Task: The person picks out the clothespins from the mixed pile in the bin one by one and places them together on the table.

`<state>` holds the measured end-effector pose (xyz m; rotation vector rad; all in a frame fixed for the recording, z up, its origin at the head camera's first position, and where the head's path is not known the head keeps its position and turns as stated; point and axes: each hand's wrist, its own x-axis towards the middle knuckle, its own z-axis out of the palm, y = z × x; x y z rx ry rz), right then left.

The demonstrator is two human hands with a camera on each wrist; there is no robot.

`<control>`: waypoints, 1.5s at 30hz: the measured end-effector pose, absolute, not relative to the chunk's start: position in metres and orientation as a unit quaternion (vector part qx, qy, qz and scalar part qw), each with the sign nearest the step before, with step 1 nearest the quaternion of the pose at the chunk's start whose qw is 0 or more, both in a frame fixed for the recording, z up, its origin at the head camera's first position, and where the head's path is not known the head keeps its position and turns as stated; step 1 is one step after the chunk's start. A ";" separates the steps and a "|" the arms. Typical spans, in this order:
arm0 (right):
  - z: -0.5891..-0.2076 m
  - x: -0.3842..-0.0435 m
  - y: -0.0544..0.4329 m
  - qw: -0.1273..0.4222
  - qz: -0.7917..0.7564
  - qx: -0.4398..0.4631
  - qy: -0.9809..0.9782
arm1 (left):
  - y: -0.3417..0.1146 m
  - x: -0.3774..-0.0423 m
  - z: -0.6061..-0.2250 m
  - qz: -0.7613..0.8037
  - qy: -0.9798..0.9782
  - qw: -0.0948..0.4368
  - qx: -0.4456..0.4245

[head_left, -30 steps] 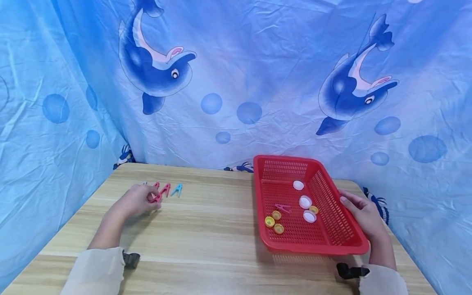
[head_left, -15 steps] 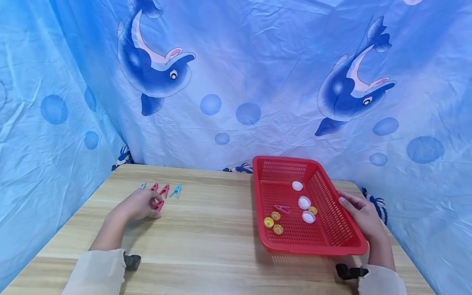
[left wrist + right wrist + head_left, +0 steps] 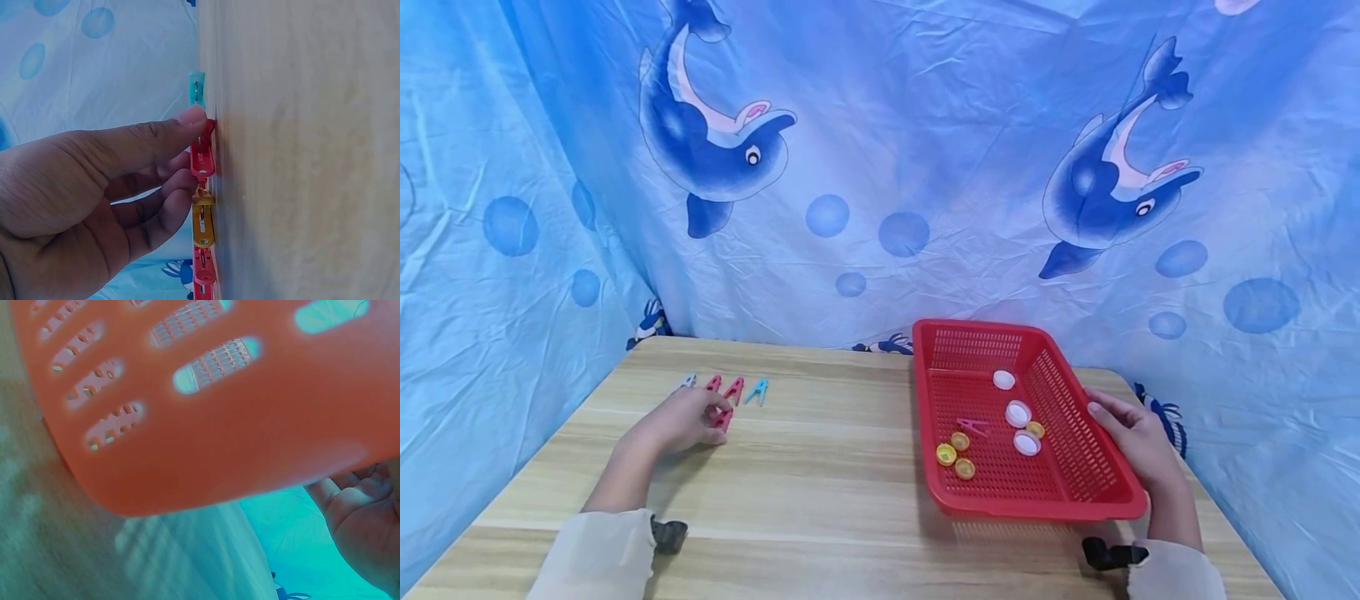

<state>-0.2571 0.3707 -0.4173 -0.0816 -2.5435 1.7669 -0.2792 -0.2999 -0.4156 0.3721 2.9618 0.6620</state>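
My left hand (image 3: 681, 419) pinches a pink clothespin (image 3: 724, 419) low at the left of the table. In the left wrist view that clothespin (image 3: 202, 157) appears red, at the tip of my thumb. Just beyond the hand stand two more pink clothespins (image 3: 734, 388), a teal one (image 3: 757, 391) and a pale one (image 3: 688, 382). An orange clothespin (image 3: 203, 219) shows beside my fingers in the left wrist view. My right hand (image 3: 1138, 437) grips the right rim of a red plastic basket (image 3: 1037, 506), thumb over the rim, and the basket is tilted.
Inside the basket lie white round caps (image 3: 1027, 442), several yellow caps (image 3: 965, 468) and a pink clothespin (image 3: 973, 427). The wooden table (image 3: 820, 483) meets a blue dolphin-print curtain (image 3: 850, 167) at the back and sides.
The left hand has shifted slightly nearer with the pink clothespin, which has turned more upright. The pale clothespin behind it shows more. The right hand and basket hold almost still.
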 end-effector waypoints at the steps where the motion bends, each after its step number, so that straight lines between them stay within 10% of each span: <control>1: -0.417 -0.257 0.370 0.022 0.571 -0.028 -0.820 | -0.300 -0.279 -0.415 0.214 0.968 0.041 0.121; 45: -0.415 -0.254 0.366 0.021 0.573 -0.035 -0.818 | -0.260 -0.273 -0.376 0.231 0.958 0.015 0.172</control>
